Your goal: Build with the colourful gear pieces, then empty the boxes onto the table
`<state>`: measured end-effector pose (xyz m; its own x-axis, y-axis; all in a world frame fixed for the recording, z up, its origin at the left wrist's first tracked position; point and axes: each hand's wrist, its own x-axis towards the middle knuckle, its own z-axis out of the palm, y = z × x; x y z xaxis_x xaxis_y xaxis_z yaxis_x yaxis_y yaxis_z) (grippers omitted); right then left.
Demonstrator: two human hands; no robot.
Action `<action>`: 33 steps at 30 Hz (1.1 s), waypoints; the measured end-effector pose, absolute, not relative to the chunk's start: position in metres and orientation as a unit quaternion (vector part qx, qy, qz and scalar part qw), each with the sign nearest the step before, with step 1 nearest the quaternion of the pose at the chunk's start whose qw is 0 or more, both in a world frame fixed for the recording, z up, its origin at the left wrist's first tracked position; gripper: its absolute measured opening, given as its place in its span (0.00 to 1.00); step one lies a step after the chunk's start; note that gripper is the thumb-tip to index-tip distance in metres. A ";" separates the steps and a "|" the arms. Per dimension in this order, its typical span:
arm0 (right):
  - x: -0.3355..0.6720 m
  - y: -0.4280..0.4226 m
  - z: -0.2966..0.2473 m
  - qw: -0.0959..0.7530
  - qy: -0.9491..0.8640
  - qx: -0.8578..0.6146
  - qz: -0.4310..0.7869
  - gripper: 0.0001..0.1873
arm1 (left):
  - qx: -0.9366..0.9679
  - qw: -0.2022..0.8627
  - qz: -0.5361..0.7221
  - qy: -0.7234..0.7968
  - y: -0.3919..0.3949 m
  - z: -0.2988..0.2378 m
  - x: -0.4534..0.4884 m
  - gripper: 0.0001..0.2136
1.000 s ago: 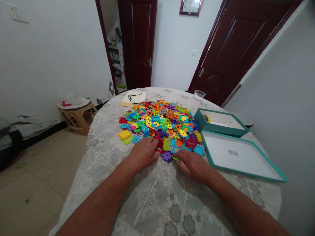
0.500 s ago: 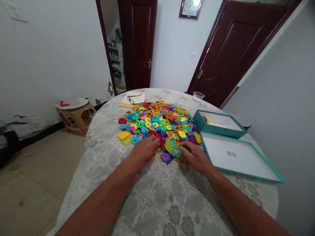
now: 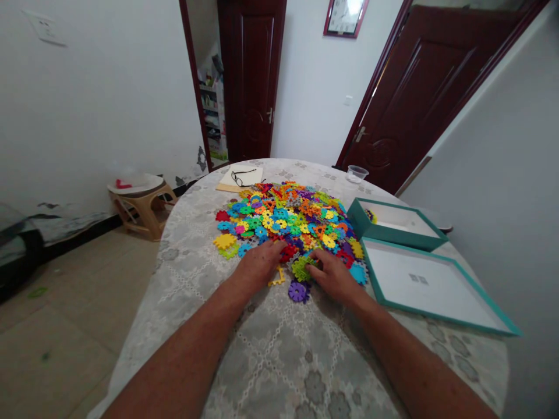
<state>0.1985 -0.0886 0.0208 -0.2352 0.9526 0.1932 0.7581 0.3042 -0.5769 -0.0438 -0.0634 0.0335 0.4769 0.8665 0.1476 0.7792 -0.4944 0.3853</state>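
A heap of colourful plastic interlocking toy pieces (image 3: 279,218), many shaped like notched discs, lies on the table. At its near edge my left hand (image 3: 262,263) is closed, its fingertips against a red notched disc (image 3: 288,253); what lies under the fingers is hidden. My right hand (image 3: 335,276) pinches a lime-green notched piece (image 3: 301,268) at its right side. Just below that piece lies a purple notched disc (image 3: 297,291). A yellow open-frame piece (image 3: 278,278) rests beside my left fingers. To the right of my right hand is a light-blue piece (image 3: 358,273).
Right of the heap are a teal-edged open box (image 3: 397,238) and a shallow lid (image 3: 437,285). Eyeglasses (image 3: 243,176) on a pad and a clear plastic bowl (image 3: 357,173) stand at the back. A patterned cloth (image 3: 271,361) covers the round table. A stool (image 3: 142,209) stands left.
My right hand has shifted left onto the lime-green piece, and the small framed piece at its fingertips no longer shows. The yellow frame and light-blue piece are more exposed. The view has shifted slightly.
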 end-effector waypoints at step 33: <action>0.199 -0.106 0.016 0.333 -0.788 -0.491 0.164 0.22 | 0.785 0.388 0.238 0.421 -0.084 0.042 -0.025 0.07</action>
